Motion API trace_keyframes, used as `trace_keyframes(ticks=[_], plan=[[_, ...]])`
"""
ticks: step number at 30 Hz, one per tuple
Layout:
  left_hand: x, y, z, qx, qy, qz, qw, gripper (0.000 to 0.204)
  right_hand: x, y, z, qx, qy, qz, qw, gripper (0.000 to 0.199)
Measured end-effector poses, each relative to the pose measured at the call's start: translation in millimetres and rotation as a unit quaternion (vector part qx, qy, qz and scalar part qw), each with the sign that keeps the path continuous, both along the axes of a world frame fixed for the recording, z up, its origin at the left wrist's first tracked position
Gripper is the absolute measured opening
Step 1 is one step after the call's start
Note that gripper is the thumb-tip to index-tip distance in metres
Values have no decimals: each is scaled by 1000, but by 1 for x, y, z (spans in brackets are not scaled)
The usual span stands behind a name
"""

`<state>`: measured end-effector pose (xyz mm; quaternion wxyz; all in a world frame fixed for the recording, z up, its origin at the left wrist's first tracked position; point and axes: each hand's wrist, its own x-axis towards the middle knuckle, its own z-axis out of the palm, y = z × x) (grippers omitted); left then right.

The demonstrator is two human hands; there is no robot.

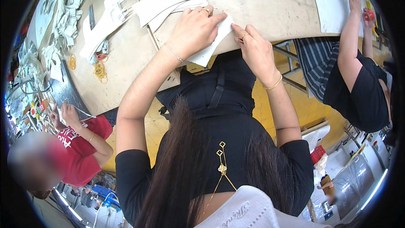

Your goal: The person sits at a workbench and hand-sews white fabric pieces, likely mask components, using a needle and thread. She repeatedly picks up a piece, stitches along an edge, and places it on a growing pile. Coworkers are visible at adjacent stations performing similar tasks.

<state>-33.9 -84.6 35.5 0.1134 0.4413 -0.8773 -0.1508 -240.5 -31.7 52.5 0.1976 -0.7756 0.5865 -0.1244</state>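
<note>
A white, flat cut piece [217, 45] lies at the table's near edge and hangs partly over it. My left hand [197, 30] rests on top of it, fingers curled and the index finger stretched to its upper end, holding it down. At its right edge my right hand [255, 51] has thumb and index finger pinched on the border, the other fingers folded. Whether the piece is fabric, leather or foam I cannot make out. Just beyond my left hand, a stack of similar white pieces [171, 3] is fanned out on the wooden table [253, 0].
More white pieces [103, 33] and yellow rubber bands [100, 71] lie at left, beside a heap of offcuts [67, 12]. A co-worker in red [86, 152] sits left; another in black [358, 88] works at right over a white sheet [327, 4].
</note>
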Motion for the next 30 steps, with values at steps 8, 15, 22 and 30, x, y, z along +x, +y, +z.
trace_keyframes(ticks=[8,15,22,30], plan=[[0,0,1,-123,-74,-55,988,44,-3,-3,7,28,47,8,998,42],[17,41,11,-133,-132,103,977,43,10,-55,-12,-26,4,162,987,39],[21,59,-2,-160,-30,131,978,39,30,-76,-13,-12,-71,151,986,21],[31,52,-10,-125,11,53,991,36,37,-37,-7,-100,-50,98,989,19]])
